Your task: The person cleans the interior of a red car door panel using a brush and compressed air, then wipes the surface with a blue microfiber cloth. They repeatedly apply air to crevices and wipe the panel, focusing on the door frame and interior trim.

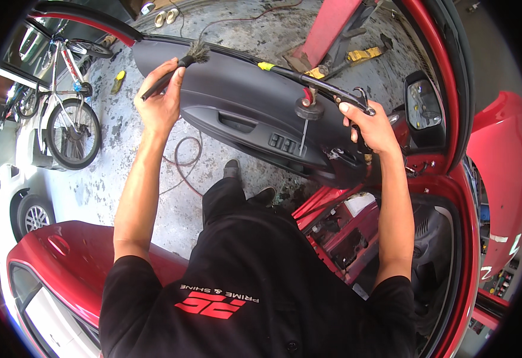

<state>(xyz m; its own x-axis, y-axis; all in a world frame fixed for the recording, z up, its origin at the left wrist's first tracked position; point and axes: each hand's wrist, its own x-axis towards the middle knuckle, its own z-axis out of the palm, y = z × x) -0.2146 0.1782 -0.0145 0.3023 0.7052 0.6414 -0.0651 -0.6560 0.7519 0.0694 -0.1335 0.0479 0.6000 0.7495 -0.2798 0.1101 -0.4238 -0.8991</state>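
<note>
My left hand [161, 106] is closed around the black handle of a detailing brush [184, 61]. Its frayed, greyish bristles point up and right, above the far left part of a car door's dark inner panel [225, 86]. In my right hand [373, 130] is a long black air cleaning gun [309, 79], its yellow-green tip pointing left along the door's upper edge. Under the barrel hangs a round dark cap [309, 108] with a thin metal tube reaching down in front of the window switches [283, 142]. My right palm hides part of the gun's grip.
A side mirror [423, 104] stands right of the door. Behind it rises a red lift post [332, 30] with yellow parts. A hose [180, 149] coils on the stained floor. Another red car door [82, 256] is lower left; bicycles [73, 128] stand at the left.
</note>
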